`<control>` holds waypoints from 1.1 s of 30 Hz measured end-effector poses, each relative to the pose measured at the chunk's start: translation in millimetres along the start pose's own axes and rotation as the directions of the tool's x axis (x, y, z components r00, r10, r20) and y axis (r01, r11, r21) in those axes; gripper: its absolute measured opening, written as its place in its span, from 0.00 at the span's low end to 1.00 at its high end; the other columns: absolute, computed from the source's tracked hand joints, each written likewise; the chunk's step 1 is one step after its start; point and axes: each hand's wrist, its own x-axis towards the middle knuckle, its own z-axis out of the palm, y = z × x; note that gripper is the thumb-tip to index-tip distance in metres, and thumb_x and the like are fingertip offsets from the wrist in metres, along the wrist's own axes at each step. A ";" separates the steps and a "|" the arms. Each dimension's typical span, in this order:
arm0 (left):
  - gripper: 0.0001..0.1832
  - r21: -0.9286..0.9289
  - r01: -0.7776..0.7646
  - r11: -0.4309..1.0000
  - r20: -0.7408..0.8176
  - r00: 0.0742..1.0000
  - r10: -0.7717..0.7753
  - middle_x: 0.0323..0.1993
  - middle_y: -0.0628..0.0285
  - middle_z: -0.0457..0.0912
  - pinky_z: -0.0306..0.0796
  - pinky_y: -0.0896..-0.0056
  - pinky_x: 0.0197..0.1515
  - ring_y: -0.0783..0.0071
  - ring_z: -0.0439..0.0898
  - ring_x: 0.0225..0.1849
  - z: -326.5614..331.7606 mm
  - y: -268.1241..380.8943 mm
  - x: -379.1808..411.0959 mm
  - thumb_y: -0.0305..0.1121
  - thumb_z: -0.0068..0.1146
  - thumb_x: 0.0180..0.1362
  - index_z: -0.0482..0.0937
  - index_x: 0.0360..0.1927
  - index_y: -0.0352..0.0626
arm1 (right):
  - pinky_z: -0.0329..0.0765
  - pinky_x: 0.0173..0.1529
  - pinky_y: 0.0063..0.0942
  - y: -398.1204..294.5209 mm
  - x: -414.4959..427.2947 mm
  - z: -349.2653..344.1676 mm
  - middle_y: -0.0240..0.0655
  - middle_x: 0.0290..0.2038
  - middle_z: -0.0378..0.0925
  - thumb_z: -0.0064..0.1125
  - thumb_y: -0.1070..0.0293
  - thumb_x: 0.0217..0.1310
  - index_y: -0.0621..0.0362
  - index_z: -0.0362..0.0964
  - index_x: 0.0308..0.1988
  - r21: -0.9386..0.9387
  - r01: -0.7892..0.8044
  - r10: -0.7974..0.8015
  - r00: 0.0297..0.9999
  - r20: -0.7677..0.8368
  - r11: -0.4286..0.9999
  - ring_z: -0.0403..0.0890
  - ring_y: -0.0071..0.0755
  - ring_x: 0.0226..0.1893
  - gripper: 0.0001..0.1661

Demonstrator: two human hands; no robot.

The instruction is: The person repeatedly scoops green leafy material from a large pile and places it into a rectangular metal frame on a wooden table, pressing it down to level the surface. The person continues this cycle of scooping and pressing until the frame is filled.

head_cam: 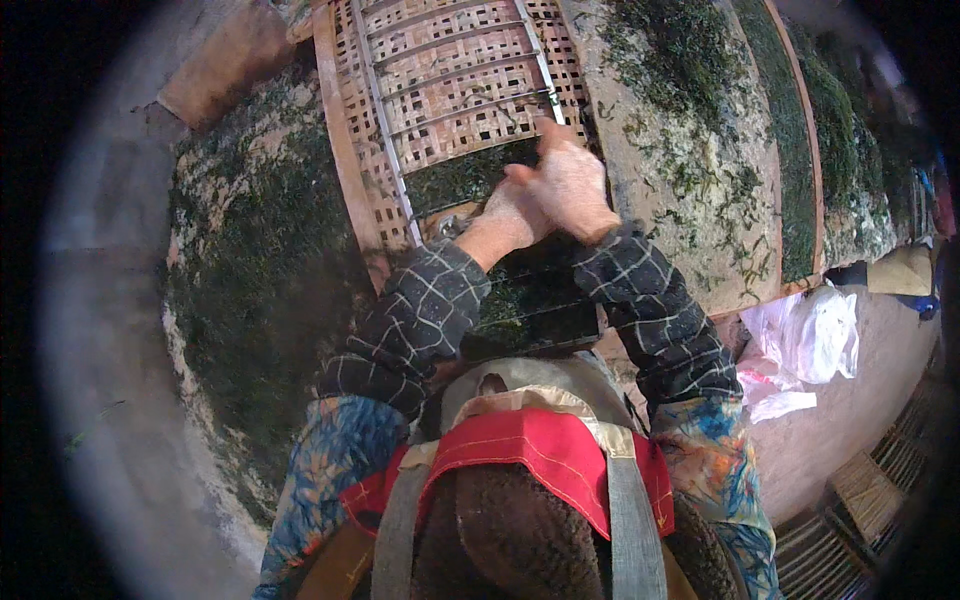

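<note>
My left hand (511,208) and my right hand (571,178) meet over a ladder-like metal frame (387,112). The right lies partly over the left, and both look slightly blurred. Their fingers overlap, so I cannot tell whether anything is between them. Under the frame is a woven lattice mat (450,105) with a wooden edge strip (341,127). Just beyond the left hand, dark green leafy material (454,182) fills a section of the frame. A small shiny metal object (448,224) sits beside the left wrist. More dark green sections (525,307) show between my forearms.
A large heap of dark green leafy matter (255,247) spreads on the left. To the right, a pale board (697,187) carries scattered green bits. White plastic bags (814,337) lie beyond its near corner. A brown block (225,64) stands at the upper left.
</note>
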 end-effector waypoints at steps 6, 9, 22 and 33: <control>0.21 0.502 -0.122 0.856 -0.221 0.939 0.263 0.44 0.49 0.81 0.70 0.55 0.52 0.52 0.78 0.49 -35.3 8.7 -19.9 0.47 0.56 0.56 0.81 0.42 0.40 | 0.76 0.39 0.42 35.2 4.1 16.0 0.43 0.34 0.75 0.61 0.66 0.55 0.56 0.76 0.39 0.030 0.036 -0.035 0.999 -0.027 0.999 0.79 0.51 0.35 0.10; 0.23 -0.176 0.103 0.979 0.119 0.989 -0.083 0.45 0.49 0.81 0.70 0.56 0.53 0.52 0.78 0.50 -69.0 -1.0 -29.8 0.49 0.55 0.58 0.80 0.43 0.38 | 0.75 0.37 0.44 36.1 12.3 24.3 0.43 0.32 0.74 0.57 0.68 0.55 0.56 0.74 0.35 -0.190 -0.006 0.019 0.997 0.070 0.982 0.79 0.52 0.33 0.07; 0.45 0.132 -0.079 0.988 0.011 0.997 0.078 0.75 0.53 0.38 0.32 0.56 0.74 0.59 0.35 0.76 3.0 -31.1 -3.9 0.54 0.47 0.63 0.41 0.73 0.41 | 0.71 0.53 0.44 222.2 -82.5 -132.4 0.53 0.51 0.67 0.71 0.62 0.46 0.61 0.62 0.58 -0.146 -0.516 0.371 0.759 -0.535 0.844 0.71 0.59 0.51 0.41; 0.37 -0.871 -0.177 0.457 -0.188 0.982 0.022 0.69 0.55 0.62 0.51 0.66 0.71 0.63 0.58 0.71 -46.3 -41.6 -22.3 0.34 0.58 0.61 0.53 0.71 0.46 | 0.76 0.30 0.27 202.1 -20.8 -127.8 0.34 0.29 0.80 0.65 0.70 0.56 0.59 0.77 0.44 0.438 -0.409 0.526 0.830 -0.185 0.800 0.78 0.25 0.26 0.14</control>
